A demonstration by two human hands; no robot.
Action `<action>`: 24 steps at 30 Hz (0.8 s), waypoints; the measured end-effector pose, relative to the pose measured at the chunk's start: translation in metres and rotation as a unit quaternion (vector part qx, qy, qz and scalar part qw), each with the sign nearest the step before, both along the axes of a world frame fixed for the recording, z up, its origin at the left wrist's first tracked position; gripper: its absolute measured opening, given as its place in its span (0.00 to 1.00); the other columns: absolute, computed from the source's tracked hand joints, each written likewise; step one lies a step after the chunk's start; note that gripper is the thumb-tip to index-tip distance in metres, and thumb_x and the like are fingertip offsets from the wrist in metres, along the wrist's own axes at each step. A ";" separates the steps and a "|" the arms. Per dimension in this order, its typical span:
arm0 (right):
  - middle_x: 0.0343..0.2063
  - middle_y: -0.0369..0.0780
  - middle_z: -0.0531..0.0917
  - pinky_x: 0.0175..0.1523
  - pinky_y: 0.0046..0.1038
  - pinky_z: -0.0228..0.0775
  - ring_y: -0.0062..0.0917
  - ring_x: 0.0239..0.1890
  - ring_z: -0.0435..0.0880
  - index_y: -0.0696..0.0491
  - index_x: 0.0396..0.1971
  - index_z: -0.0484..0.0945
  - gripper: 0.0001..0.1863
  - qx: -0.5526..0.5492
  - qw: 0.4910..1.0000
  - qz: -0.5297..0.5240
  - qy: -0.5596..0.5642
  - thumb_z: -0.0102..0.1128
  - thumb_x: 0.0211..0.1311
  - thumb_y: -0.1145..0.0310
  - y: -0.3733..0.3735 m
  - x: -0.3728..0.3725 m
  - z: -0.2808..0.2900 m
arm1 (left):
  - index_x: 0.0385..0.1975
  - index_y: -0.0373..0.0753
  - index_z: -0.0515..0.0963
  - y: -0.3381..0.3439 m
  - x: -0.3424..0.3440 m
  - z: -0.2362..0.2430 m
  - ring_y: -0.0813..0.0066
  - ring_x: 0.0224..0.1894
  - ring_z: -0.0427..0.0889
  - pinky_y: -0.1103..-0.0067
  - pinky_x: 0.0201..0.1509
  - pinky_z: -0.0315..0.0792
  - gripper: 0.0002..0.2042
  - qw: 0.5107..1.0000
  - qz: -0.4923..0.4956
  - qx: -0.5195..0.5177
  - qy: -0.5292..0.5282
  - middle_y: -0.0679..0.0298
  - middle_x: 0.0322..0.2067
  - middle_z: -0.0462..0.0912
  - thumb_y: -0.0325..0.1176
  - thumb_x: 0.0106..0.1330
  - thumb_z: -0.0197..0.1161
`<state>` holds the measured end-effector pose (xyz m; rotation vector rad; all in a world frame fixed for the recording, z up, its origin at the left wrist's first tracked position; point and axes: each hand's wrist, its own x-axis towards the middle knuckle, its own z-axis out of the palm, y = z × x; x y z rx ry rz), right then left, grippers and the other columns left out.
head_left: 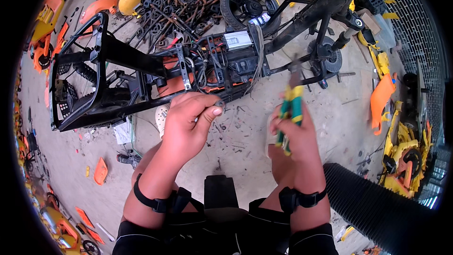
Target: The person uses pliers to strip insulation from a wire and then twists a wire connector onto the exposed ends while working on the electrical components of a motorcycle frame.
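Note:
My left hand (189,120) is closed in a pinch at the near side of a black vehicle frame (104,47); a small greyish thing at its fingertips is too small to name. My right hand (297,132) grips yellow-and-green handled pliers (296,106), blurred, their jaws pointing up and away from me, to the right of my left hand. On the frame are a silver box (237,41), orange panels (172,84) and loose grey cables (257,68) hanging over its near edge.
Beyond the frame lie a heap of rusty metal parts (165,4) and a wheel (247,7). Orange panels (381,99) and yellow panels (401,170) lie at both sides. A black ribbed object (363,198) is at lower right, and small scraps litter the concrete floor (236,151).

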<state>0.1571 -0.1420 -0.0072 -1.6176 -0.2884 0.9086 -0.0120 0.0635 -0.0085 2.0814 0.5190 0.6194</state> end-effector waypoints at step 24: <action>0.59 0.42 0.78 0.61 0.31 0.73 0.25 0.58 0.78 0.58 0.74 0.58 0.36 -0.055 0.964 0.259 -0.011 0.51 0.65 0.83 0.003 -0.042 0.013 | 0.40 0.36 0.87 -0.011 0.013 -0.004 0.62 0.34 0.81 0.69 0.44 0.74 0.09 0.998 -0.014 -0.053 0.001 0.61 0.26 0.85 0.34 0.65 0.73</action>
